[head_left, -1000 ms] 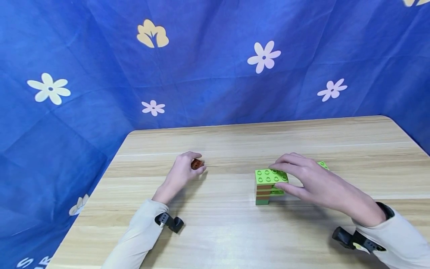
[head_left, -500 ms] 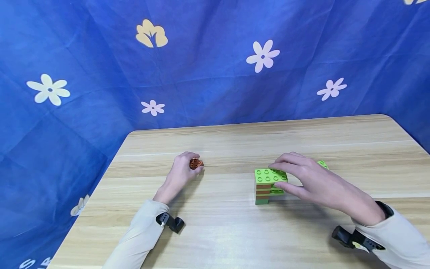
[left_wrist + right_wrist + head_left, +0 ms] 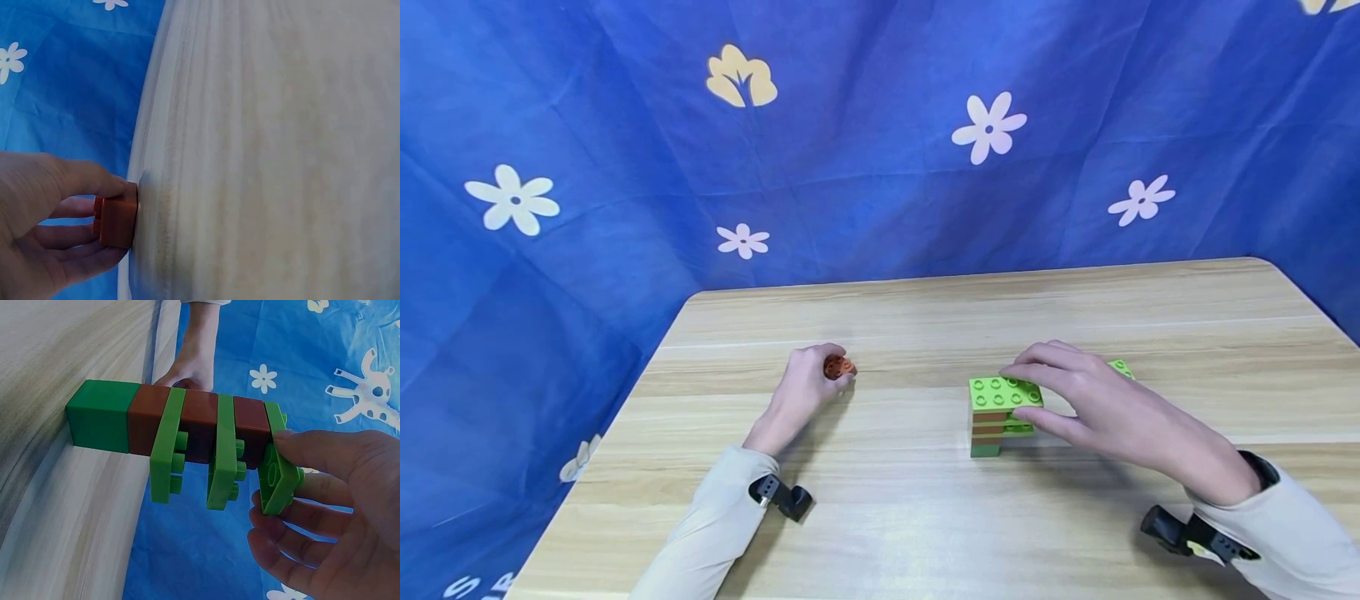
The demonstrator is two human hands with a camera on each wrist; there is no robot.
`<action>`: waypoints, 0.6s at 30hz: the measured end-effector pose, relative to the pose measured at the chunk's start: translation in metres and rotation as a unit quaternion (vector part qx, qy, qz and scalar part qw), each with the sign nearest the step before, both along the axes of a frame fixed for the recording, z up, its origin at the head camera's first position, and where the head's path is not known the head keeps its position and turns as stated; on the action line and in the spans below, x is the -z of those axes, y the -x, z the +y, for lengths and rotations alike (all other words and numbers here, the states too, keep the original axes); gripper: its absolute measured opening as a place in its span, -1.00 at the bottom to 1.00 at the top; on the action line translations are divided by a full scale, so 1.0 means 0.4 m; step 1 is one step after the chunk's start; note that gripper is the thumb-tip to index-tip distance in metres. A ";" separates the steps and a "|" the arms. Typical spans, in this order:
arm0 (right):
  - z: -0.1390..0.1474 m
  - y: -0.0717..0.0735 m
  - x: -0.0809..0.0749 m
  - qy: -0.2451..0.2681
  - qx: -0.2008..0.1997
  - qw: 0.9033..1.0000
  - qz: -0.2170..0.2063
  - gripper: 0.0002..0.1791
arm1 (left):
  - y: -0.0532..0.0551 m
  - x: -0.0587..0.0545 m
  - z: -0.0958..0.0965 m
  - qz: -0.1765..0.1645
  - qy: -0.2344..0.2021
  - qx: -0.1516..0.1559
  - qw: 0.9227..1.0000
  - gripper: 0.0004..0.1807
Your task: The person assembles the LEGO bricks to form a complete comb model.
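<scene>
On the left side of the table, my left hand pinches a small reddish-brown toy brick between thumb and fingers. The left wrist view has that brick down against the tabletop. To the right stands a tower of toy bricks: a dark green brick at its base, then brown bricks alternating with overhanging light green plates. My right hand holds the topmost light green plate by its overhanging end, thumb on one side and fingers on the other.
A light green studded piece shows partly behind my right hand. The wood-grain table ends at a blue flowered cloth at the back and left. Black cameras sit on both wrists.
The brown brick has turned a little in my left fingers, so more of its studded top shows. That hand has shifted slightly left. My right hand and the tower stay put.
</scene>
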State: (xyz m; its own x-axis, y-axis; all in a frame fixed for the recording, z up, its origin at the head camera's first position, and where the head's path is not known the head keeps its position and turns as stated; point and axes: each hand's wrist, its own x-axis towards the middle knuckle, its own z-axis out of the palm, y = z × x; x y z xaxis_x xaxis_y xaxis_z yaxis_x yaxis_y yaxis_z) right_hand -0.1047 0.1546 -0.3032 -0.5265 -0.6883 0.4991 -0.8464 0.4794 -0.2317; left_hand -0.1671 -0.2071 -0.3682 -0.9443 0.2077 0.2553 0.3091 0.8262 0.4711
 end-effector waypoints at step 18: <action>0.003 -0.003 0.014 0.004 -0.004 1.000 0.011 -0.61 | -0.017 -0.023 0.042 0.013 0.006 0.044 0.999 -0.64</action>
